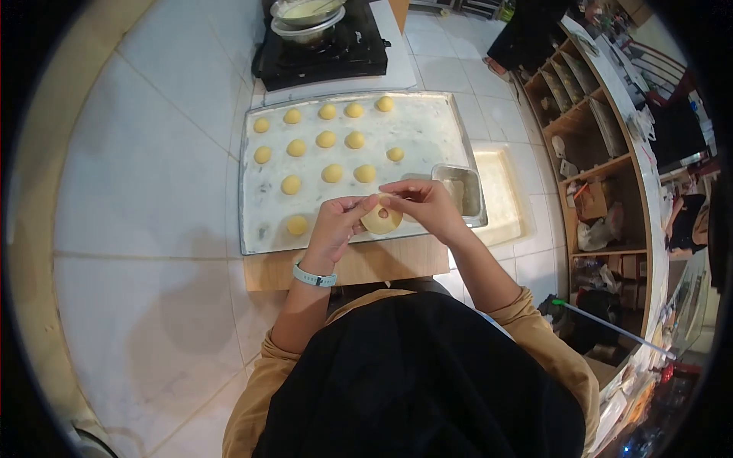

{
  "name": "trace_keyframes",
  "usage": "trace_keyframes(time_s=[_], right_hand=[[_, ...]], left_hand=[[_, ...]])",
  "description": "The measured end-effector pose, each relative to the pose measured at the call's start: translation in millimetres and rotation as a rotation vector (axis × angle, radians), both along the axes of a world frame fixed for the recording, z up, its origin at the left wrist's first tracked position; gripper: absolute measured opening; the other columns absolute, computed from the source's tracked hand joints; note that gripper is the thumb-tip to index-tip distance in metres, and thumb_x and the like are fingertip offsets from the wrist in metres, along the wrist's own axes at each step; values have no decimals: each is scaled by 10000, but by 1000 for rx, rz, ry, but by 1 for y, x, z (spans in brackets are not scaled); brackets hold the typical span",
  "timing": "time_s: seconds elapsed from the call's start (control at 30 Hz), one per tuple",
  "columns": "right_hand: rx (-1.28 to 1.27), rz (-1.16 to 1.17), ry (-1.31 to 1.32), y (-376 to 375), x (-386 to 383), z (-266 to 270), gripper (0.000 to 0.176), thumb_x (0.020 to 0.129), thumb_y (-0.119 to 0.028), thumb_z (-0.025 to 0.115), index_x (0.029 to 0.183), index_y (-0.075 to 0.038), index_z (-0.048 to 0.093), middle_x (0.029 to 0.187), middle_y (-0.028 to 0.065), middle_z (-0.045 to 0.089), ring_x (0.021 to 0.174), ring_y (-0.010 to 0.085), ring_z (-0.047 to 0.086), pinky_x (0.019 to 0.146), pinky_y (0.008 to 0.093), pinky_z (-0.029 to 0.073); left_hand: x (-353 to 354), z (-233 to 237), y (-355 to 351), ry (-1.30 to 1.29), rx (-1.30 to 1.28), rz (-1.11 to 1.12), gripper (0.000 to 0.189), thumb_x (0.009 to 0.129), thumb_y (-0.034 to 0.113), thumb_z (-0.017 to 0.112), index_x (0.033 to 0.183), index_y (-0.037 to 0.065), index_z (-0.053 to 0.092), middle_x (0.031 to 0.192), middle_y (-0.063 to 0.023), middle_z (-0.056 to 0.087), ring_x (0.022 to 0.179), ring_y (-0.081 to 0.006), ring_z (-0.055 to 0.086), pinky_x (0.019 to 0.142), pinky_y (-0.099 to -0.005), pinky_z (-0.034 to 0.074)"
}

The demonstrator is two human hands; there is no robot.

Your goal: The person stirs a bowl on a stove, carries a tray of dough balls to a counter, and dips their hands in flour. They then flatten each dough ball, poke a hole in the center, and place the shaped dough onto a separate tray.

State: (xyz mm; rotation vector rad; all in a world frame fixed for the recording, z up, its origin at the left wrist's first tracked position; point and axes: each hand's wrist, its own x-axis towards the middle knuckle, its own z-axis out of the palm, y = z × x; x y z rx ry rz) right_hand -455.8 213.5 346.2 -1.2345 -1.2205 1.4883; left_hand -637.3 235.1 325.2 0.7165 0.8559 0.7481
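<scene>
Head view, center: both hands, left [368, 208] and right [388, 200], pinch one flattened dough round [376, 222]; fourteen yellow dough balls [332, 173] sit on one tray [427, 133] above.

So the tray [435, 130] lies right in front of me on the table [343, 267], dough balls [332, 173] spread across it. The piece of dough [381, 220] I'm holding is over its near side. Tin [468, 179]'s at the near right corner, stove [324, 72] just behind the tray, bowls [301, 34] on top. Wall [145, 168] left, shelves [638, 217] off right.
</scene>
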Motion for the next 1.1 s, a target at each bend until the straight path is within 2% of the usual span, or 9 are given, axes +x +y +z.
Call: trace_keyframes(time_s=[0.23, 0.33, 0.5, 0.6, 0.8, 0.9, 1.0, 1.03, 1.1], right_hand=[[-22, -87, 9, -11, 24, -2, 268, 780, -46, 634, 1037, 14, 593, 848, 44, 625, 774, 85, 587, 708, 211, 462], [-38, -142, 69, -17, 38, 1, 275, 770, -51, 647, 1032, 16, 592, 839, 41, 622, 793, 81, 585, 693, 205, 463], [5, -267, 100, -19, 79, 3, 256, 771, -6, 627, 1023, 24, 587, 871, 70, 626, 803, 112, 591, 732, 230, 465], [54, -264, 80, -16, 97, 3, 267, 764, -7, 636, 1025, 20, 584, 875, 71, 628, 807, 113, 594, 734, 227, 466], [13, -354, 182, -12, 143, 0, 330, 736, -19, 669, 1051, 13, 577, 856, 59, 625, 782, 97, 583, 694, 212, 465], [-8, -323, 50, -8, 166, -6, 366, 738, -34, 676, 1075, 31, 551, 901, 62, 626, 838, 108, 590, 743, 212, 465], [-72, -339, 198, 0, 188, -30, 370, 744, -63, 678, 1075, 42, 549, 923, 66, 624, 835, 111, 600, 750, 218, 477], [-204, -266, 343, 2, 196, -40, 359, 753, -66, 669, 1073, 45, 549, 935, 69, 622, 837, 114, 604, 760, 228, 485], [-330, -201, 561, 8, 209, -57, 318, 776, -61, 639, 1059, 54, 551, 961, 80, 618, 841, 122, 611, 786, 250, 497]], left_hand=[[25, 1, 4, -21, -19, -30, 293, 795, 196, 652, 933, -59, 610, 823, -86, 632, 713, -131, 615, 648, -247, 510], [45, 1, 10, 26, 33, -193, 293, 788, 198, 660, 918, -60, 613, 829, -86, 632, 716, -132, 612, 654, -247, 506], [85, -2, 18, -45, -27, -40, 304, 780, 193, 668, 914, -73, 606, 830, -85, 632, 704, -133, 607, 643, -234, 495], [107, 2, 25, -68, 27, -225, 310, 781, 186, 667, 934, -75, 598, 836, -94, 631, 714, -138, 612, 635, -228, 496], [157, 10, 38, 12, -21, -165, 303, 782, 171, 665, 940, -77, 593, 849, -106, 628, 726, -138, 615, 624, -229, 502], [180, 5, 44, 48, -13, -250, 301, 785, 175, 663, 938, -75, 596, 856, -102, 629, 722, -128, 608, 639, -220, 497], [201, 1, 54, 189, 12, -376, 304, 799, 168, 648, 981, -69, 593, 883, -98, 629, 730, -111, 600, 662, -200, 488], [209, 1, 54, 199, 6, -385, 304, 799, 168, 648, 981, -69, 593, 883, -98, 629, 730, -111, 600, 662, -200, 488], [222, 3, 53, 229, 135, -260, 307, 813, 158, 629, 1027, -58, 585, 924, -99, 624, 779, -103, 585, 713, -195, 471]])
